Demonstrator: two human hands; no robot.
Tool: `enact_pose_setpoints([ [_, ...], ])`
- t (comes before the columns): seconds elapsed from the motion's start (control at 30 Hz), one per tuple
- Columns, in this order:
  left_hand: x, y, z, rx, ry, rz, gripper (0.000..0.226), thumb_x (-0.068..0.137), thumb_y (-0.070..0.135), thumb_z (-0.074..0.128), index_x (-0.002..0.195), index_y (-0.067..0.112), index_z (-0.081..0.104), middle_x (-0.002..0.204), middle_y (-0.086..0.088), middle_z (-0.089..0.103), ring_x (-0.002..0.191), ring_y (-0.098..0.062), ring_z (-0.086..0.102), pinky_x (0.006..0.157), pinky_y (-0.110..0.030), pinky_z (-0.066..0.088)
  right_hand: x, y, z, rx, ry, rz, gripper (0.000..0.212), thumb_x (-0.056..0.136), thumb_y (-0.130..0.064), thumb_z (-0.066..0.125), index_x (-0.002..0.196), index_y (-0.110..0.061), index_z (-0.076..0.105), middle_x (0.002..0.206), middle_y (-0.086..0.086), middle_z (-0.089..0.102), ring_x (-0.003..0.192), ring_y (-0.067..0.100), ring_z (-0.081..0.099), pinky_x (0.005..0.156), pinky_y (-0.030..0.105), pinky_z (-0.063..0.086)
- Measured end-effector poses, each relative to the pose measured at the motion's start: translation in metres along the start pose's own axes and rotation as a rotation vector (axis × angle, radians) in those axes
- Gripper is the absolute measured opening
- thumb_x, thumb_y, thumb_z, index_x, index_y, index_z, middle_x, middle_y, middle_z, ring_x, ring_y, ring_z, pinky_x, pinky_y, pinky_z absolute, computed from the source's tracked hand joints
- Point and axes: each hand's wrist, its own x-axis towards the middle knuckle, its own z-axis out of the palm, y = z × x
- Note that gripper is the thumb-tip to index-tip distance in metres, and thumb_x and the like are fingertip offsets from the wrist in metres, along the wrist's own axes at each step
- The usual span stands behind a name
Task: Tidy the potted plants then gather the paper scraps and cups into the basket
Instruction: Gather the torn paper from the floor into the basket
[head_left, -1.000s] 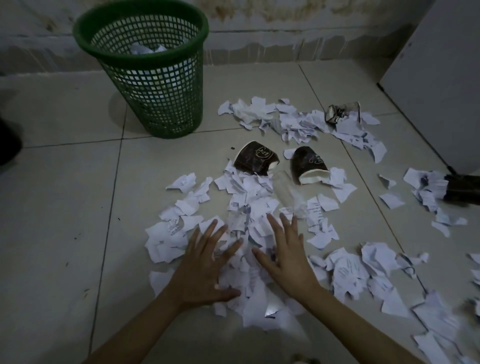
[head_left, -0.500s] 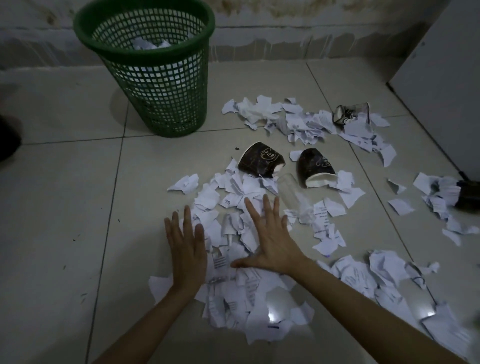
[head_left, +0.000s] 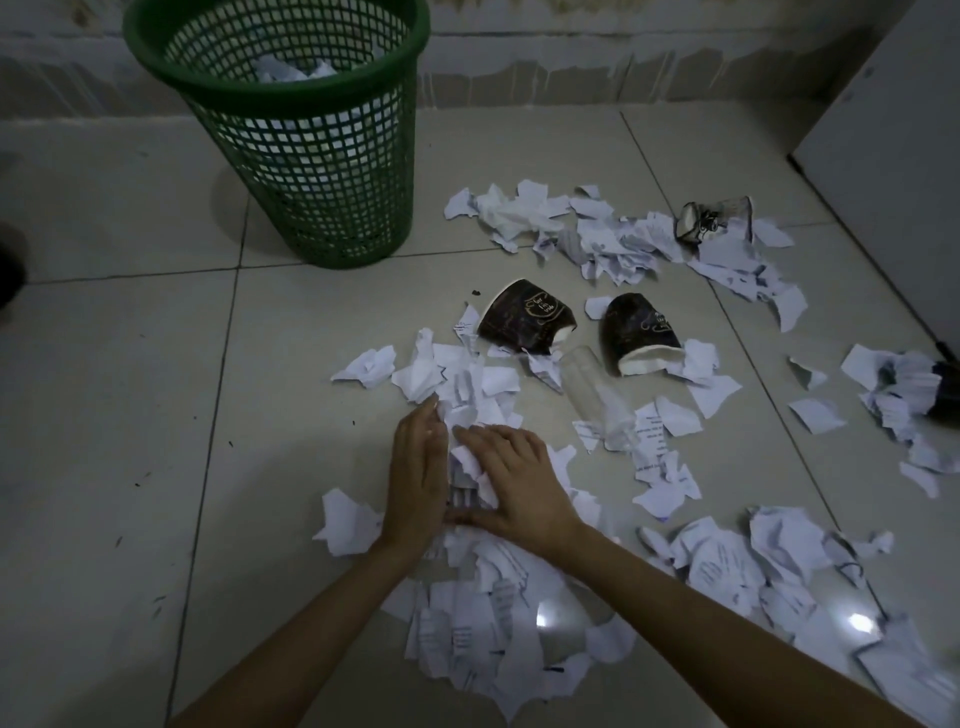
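Both hands press a bunch of paper scraps (head_left: 470, 467) between them, the left hand (head_left: 418, 478) on edge with straight fingers, the right hand (head_left: 511, 480) flat and relaxed over it, while the green basket (head_left: 296, 140) stands far-left, nearer the left hand.

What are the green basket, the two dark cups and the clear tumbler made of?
Green basket: moulded plastic, by its uniform lattice. Dark cups: probably printed paper, crushed with white rims. Clear tumbler: see-through, likely thin plastic, maybe glass.
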Motion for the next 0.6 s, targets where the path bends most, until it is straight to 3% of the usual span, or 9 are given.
enact_pose_setpoints([
  [0.13, 0.004, -0.002, -0.004, 0.226, -0.126, 0.189, 0.072, 0.084, 0.065, 0.038, 0.140, 0.019, 0.035, 0.124, -0.002, 0.038, 0.118, -0.009, 0.034, 0.099, -0.019, 0.030, 0.002, 0.001, -0.006, -0.010, 0.116, 0.008, 0.057, 0.086, -0.048, 0.049, 0.127, -0.009, 0.054, 0.122, 0.007, 0.061, 0.104, 0.030, 0.054, 0.086, 0.040, 0.045],
  [0.27, 0.006, -0.002, -0.004, 0.343, -0.170, 0.285, 0.077, 0.081, 0.074, 0.023, 0.136, 0.024, 0.042, 0.126, -0.013, 0.042, 0.116, -0.014, 0.037, 0.098, -0.024, 0.033, 0.002, 0.001, -0.003, -0.018, 0.102, 0.023, 0.049, 0.091, -0.041, 0.046, 0.123, -0.006, 0.057, 0.112, 0.010, 0.064, 0.093, 0.031, 0.056, 0.077, 0.040, 0.048],
  [0.33, 0.009, -0.003, -0.003, 0.391, -0.177, 0.311, 0.077, 0.085, 0.070, 0.023, 0.128, 0.014, 0.056, 0.122, -0.017, 0.046, 0.111, -0.022, 0.044, 0.094, -0.027, 0.039, 0.002, 0.001, -0.003, -0.042, 0.123, 0.022, 0.055, 0.092, -0.046, 0.035, 0.117, -0.005, 0.061, 0.103, 0.011, 0.066, 0.085, 0.029, 0.058, 0.074, 0.035, 0.046],
  [0.4, 0.013, -0.003, 0.001, 0.337, -0.151, 0.256, 0.061, 0.091, 0.055, 0.031, 0.112, 0.009, 0.066, 0.115, -0.017, 0.048, 0.107, -0.026, 0.049, 0.093, -0.035, 0.045, 0.005, 0.000, -0.005, -0.094, 0.207, 0.019, 0.061, 0.093, -0.050, 0.028, 0.100, -0.004, 0.067, 0.084, 0.010, 0.068, 0.071, 0.025, 0.062, 0.067, 0.027, 0.042],
  [0.5, 0.014, 0.002, 0.007, 0.170, -0.142, 0.135, 0.030, 0.095, 0.030, 0.035, 0.098, 0.014, 0.061, 0.109, -0.014, 0.048, 0.103, -0.029, 0.053, 0.090, -0.049, 0.047, 0.011, -0.003, -0.009, -0.107, 0.287, 0.040, 0.075, 0.094, -0.054, 0.014, 0.075, -0.005, 0.067, 0.063, 0.010, 0.065, 0.054, 0.022, 0.061, 0.052, 0.024, 0.044],
  [0.6, 0.015, 0.008, 0.007, 0.173, -0.088, 0.134, 0.021, 0.098, 0.017, 0.036, 0.093, 0.016, 0.056, 0.103, -0.015, 0.050, 0.098, -0.032, 0.053, 0.088, -0.049, 0.047, 0.018, -0.004, -0.014, 0.025, 0.212, 0.258, 0.087, 0.086, -0.069, 0.006, 0.076, -0.004, 0.063, 0.070, 0.016, 0.067, 0.065, 0.029, 0.062, 0.059, 0.032, 0.043],
])
